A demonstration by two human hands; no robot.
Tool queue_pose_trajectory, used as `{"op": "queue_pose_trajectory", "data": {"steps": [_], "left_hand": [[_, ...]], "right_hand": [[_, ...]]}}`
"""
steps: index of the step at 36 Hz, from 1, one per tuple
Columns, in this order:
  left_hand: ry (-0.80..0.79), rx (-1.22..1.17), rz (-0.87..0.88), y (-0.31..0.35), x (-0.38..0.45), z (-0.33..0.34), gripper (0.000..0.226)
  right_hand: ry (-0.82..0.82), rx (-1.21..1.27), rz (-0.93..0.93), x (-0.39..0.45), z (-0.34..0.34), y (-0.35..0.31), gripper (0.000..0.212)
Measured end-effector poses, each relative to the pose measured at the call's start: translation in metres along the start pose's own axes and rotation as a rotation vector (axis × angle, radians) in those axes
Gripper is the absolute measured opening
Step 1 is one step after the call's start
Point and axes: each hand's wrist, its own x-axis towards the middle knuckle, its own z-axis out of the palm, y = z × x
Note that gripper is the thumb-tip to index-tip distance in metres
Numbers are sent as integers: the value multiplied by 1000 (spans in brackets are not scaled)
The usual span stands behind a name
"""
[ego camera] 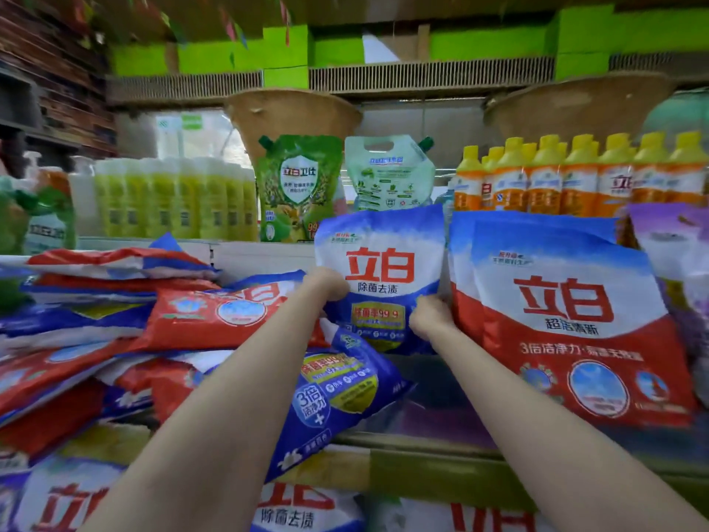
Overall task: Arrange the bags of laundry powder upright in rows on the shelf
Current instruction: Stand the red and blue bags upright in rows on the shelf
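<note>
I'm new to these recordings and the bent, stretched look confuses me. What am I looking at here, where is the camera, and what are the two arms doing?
There is no machine here, only a person with bare hands. The single picture comes from a wide-angle camera worn on the head, looking forward and down, which bends the edges. The left hand and right hand both grip one blue-and-white plastic bag of laundry powder, holding it upright beside upright red-and-white bags of powder on the shelf. To the left lies a messy pile of flat red and blue bags. Behind stand a green spouted refill pouch, pale yellow-green bottles and orange bottles with yellow caps.
</note>
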Motion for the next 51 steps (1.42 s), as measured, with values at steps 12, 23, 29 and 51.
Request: {"op": "queue_pose_trajectory", "data": {"steps": [12, 23, 29, 51], "left_hand": [[103, -46, 161, -15, -11, -38, 10], [347, 549, 81, -90, -70, -110, 30], [288, 686, 8, -109, -84, -120, 43], [44, -1026, 9, -55, -118, -92, 20]], "right_hand": [[69, -674, -303, -46, -33, -30, 33], [-358, 112, -333, -69, -7, -110, 30], [-322, 119, -322, -85, -1, -129, 45], [-78, 1216, -436, -94, -74, -67, 18]]}}
